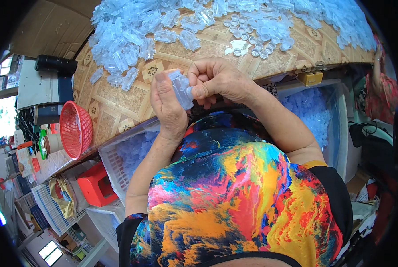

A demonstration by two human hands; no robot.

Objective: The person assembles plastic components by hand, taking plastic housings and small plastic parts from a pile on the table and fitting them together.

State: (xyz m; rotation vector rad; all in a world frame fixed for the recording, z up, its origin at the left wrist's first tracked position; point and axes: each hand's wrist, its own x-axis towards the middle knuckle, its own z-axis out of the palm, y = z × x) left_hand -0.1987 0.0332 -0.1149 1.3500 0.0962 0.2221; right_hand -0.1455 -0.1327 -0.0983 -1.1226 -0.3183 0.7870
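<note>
Just past the table's near edge, my left hand [167, 100] is closed around a clear plastic container [179, 87], its thumb lying along the side. My right hand [219, 82] meets it from the right, thumb and forefinger pinched on a small round translucent cap [190, 92] at the container's side. Whether the cap is seated or loose, I cannot tell. Beyond the hands, several small round clear caps [264, 54] lie on the patterned tabletop [119, 95]. Similar clear containers [165, 35] lie loose near them.
A large heap of clear plastic pieces [119, 26] covers the table's far side. Below the edge, crates hold more pieces [308, 109] on both sides of my body. At left are a red basket [76, 129] and a red stool [96, 184]. Another person's arm [377, 66] shows far right.
</note>
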